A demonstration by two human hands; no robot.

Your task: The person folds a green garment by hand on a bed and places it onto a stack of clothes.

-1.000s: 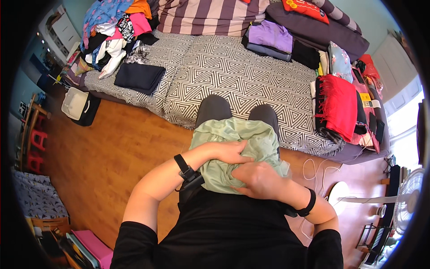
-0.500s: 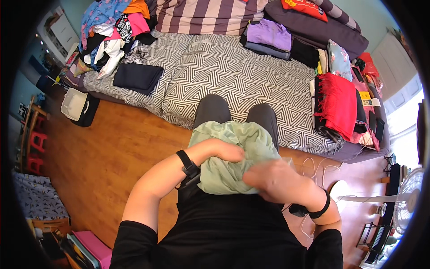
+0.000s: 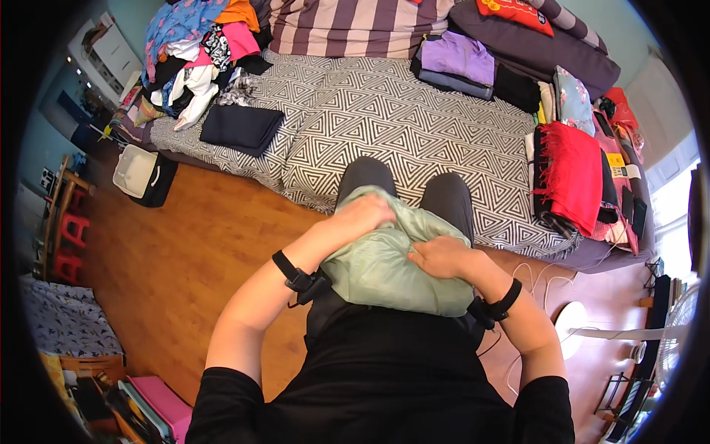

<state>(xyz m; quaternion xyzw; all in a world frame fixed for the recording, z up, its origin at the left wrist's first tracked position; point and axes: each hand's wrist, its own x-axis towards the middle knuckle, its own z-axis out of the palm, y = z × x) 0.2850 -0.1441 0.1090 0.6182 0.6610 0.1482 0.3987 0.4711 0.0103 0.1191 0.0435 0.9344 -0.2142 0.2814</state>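
Note:
Across my lap lies a thin, pale green cloth item point(image 3: 392, 277), loosely gathered and wrinkled; whether it is a garment or a bag I cannot make out. My left hand point(image 3: 362, 214) is closed on its far left part near my knee, its fingertips partly sunk in the folds and slightly blurred. My right hand point(image 3: 446, 257) pinches the same fabric on the right, with the fingers curled toward the middle. Between the two hands the fabric bunches up, while its near part spreads smooth toward my waist.
Before my knees is a bed with a black-and-white patterned cover point(image 3: 384, 111). It holds a heap of clothes point(image 3: 192, 52), a folded dark cloth point(image 3: 242, 129), purple folded clothing point(image 3: 457, 58) and a red fringed scarf point(image 3: 569, 177). A white fan point(image 3: 677, 333) and loose cables stand right.
My left hand has moved forward, away from my body. The right hand, blurred before, is now closed on the cloth. The near part of the cloth has spread out to the right.

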